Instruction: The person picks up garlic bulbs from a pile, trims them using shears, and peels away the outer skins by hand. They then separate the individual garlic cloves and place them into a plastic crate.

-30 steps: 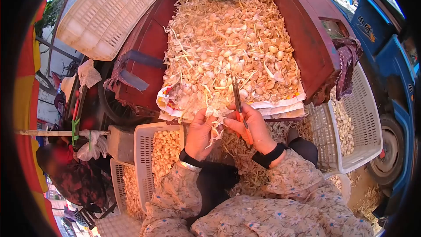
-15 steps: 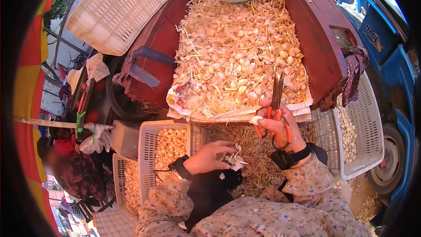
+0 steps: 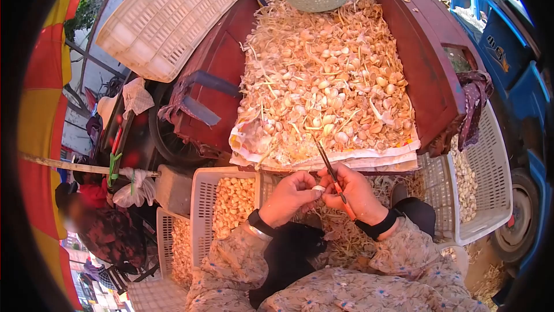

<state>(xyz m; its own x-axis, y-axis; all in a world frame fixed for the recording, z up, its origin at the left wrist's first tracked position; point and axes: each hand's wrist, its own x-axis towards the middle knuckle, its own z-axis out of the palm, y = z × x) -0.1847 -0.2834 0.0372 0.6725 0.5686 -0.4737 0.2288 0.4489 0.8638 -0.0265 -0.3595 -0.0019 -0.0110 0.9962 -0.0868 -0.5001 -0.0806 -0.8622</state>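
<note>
Just in front of the heap of garlic cloves and husks (image 3: 323, 87), my two hands meet. My left hand (image 3: 290, 197) pinches a small pale garlic clove (image 3: 318, 188) between thumb and fingertips. My right hand (image 3: 356, 195) holds scissors (image 3: 330, 167) with orange handles, blades pointing up and left over the edge of the white cloth. Its thumb and forefinger are close to the same clove; whether they touch it is unclear. Dry husks and stalks (image 3: 340, 225) lie below my hands.
A crate of cloves (image 3: 198, 208) stands left, another crate (image 3: 493, 156) right. A green basket with a bottle (image 3: 314, 1) sits atop the heap. An empty-looking crate (image 3: 170, 20) leans upper left. A person (image 3: 109, 234) sits at the left. A blue vehicle (image 3: 534, 104) is at the right.
My left hand has let go of the loose husks and moved up and right to the clove. My right hand has moved left and down, and the scissors have tilted left.
</note>
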